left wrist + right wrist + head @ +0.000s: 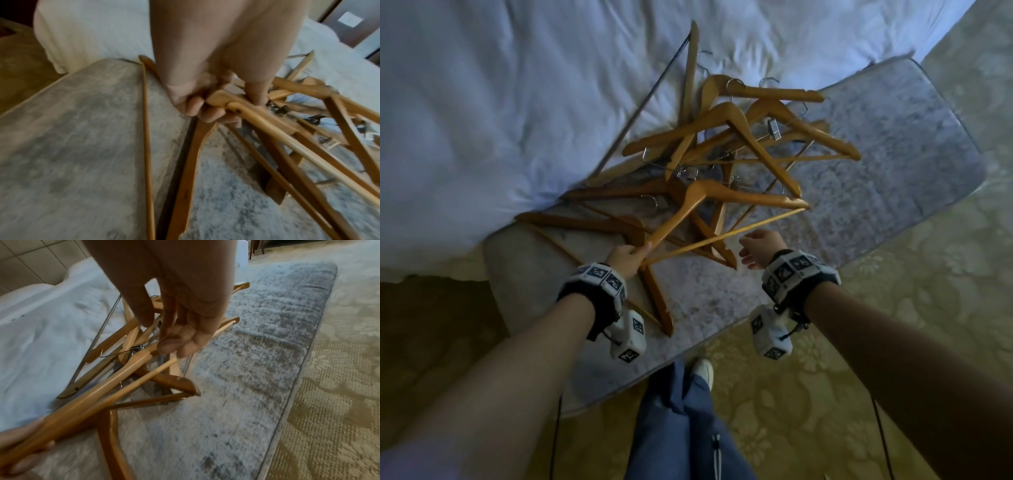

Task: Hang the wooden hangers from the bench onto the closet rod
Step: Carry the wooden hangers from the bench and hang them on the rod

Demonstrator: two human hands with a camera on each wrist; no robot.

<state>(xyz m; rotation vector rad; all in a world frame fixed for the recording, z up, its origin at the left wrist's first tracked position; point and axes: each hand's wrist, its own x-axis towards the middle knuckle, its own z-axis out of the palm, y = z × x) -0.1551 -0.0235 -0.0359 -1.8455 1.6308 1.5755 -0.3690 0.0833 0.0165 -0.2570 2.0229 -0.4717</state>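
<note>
Forearms with marker-covered wrist bands fill the lower part of the head view; below them blue trousers [681, 428] and a white shoe [703, 371] are seen on patterned carpet [893, 342]; the left hand [628, 257] is curled around one end of a light hanger [709, 198], at the corner where the arm meets the bottom bar; in the left wrist view the fingers [197, 110] are wrapped beneath that end and the thumb lies on top; the hanger is held tilted above the pile [739, 137], its far end over the other hangers; the right hand [758, 246] is held just beside the bottom bar, with fingers loosely bent and nothing gripped; in the right wrist view its fingertips [176, 345] are seen just above the bar, and contact cannot be judged; the pile is tangled on the grey bench [893, 154], with one hanger leaning onto the white bed [517, 102]; metal clips [774, 129] are visible among the hangers.
</note>
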